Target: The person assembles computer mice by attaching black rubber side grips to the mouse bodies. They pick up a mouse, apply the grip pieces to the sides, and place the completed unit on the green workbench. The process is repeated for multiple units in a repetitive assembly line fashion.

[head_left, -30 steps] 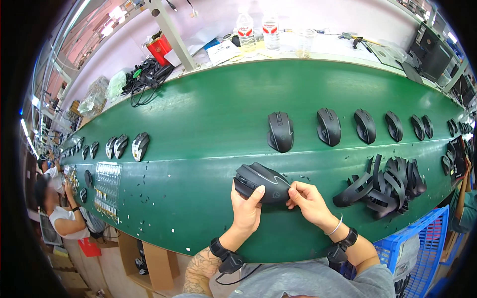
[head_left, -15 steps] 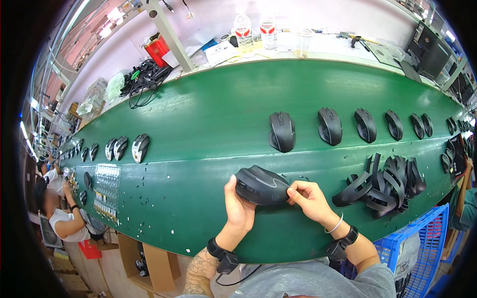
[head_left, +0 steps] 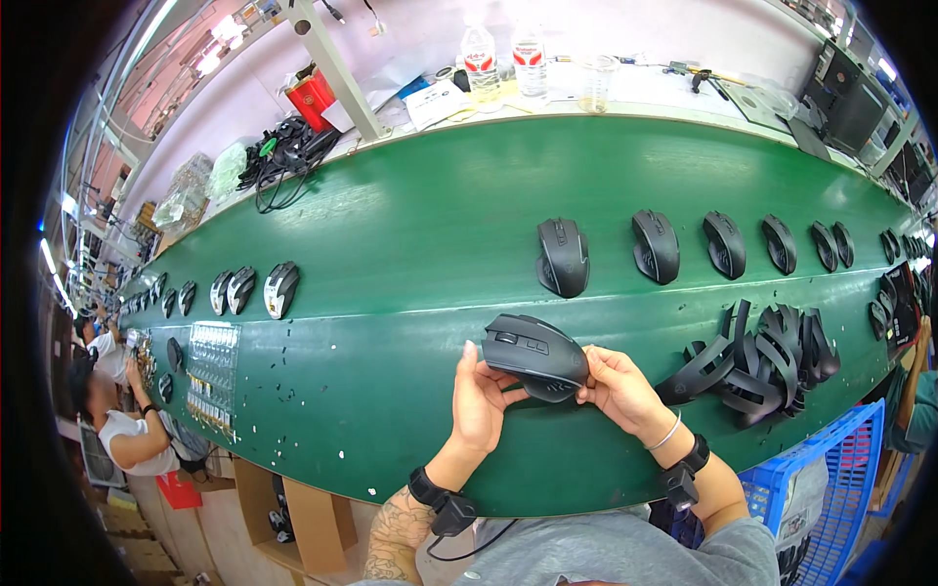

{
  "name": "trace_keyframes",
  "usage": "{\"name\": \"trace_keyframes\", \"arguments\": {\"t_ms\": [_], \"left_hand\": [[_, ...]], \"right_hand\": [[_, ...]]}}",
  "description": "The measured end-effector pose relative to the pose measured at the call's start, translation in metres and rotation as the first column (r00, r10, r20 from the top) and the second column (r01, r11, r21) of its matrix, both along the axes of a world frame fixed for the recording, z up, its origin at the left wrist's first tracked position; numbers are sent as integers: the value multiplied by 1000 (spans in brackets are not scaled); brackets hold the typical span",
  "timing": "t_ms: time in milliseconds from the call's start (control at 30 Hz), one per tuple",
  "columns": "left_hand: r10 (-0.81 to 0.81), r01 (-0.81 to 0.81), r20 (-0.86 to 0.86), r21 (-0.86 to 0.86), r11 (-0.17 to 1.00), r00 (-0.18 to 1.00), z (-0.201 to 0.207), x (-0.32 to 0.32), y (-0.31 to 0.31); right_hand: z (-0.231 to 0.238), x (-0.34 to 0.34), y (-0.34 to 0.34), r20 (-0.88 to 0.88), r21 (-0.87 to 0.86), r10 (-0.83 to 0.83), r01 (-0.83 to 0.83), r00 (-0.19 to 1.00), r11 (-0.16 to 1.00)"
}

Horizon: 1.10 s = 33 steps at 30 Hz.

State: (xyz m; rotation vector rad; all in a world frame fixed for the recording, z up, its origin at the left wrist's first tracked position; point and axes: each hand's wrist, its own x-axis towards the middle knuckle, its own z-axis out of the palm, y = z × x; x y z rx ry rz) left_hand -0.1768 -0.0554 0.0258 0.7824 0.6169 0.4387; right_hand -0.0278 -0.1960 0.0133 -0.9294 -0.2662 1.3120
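Cupping the left hand (head_left: 477, 405) loosely under the front of a black computer mouse (head_left: 535, 357), pinching its rear with the right hand (head_left: 625, 394), holding it over the green worktop (head_left: 391, 391). Ideally keeping pressure light, avoiding the scroll wheel (head_left: 507, 339).

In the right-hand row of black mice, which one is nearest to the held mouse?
The leftmost mouse of that row. It lies just beyond the held mouse, while the other mice stretch away farther to the right.

Head-worn fisheye, facing steeply downward
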Motion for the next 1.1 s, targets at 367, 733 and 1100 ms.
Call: {"name": "trace_keyframes", "arguments": {"t_ms": [367,733,1100], "left_hand": [[-2,19,-81,208,978,997,-3,1,-3],[-143,201,-150,516,833,978,10,6,-36],[-112,166,-145,446,880,983,1,6,-25]], "right_hand": [[3,3,-2,-134,-25,-7,4,991,1000],[-6,2,-2,-296,4,40,-40,954,999],[16,2,-14,719,-97,-173,344,674,934]]}}
